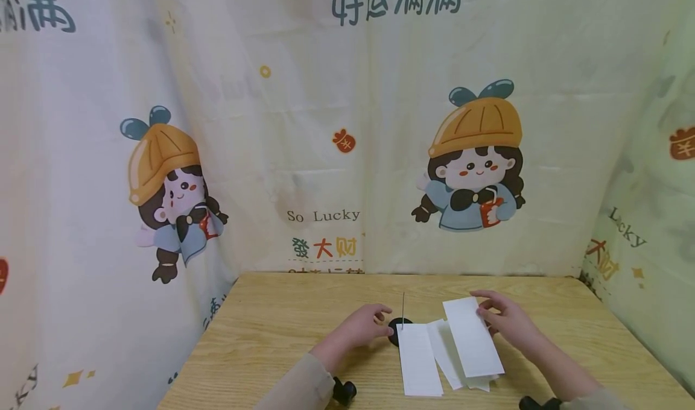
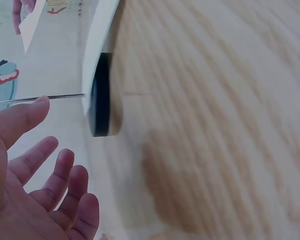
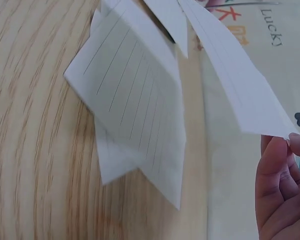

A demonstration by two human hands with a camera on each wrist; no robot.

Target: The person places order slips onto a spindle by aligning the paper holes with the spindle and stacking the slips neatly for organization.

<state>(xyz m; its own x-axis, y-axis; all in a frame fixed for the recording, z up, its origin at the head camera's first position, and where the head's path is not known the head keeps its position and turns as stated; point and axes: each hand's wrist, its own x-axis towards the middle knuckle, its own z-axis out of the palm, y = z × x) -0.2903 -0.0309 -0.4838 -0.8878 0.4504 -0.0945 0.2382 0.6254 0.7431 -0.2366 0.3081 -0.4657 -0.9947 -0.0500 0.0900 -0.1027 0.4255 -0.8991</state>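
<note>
A bill spike (image 1: 403, 306) with a thin upright metal rod and a round black base (image 2: 102, 95) stands on the table. A white slip of paper (image 1: 420, 362) has its top corner at the rod, low by the base. My left hand (image 1: 366, 325) is beside the spike with loosely bent fingers; in the left wrist view its thumb (image 2: 32, 112) lies close to the rod, and I cannot tell whether they touch. My right hand (image 1: 505, 316) pinches the edge of a raised, tilted sheet of paper (image 1: 472, 337) between thumb and fingertips.
Beneath the raised sheet lies a loose pile of lined paper slips (image 3: 135, 100), fanned out on the wooden table (image 1: 282, 319). A printed curtain (image 1: 315, 169) hangs behind the table and at both sides. A black wrist strap (image 1: 344, 392) is on the left sleeve.
</note>
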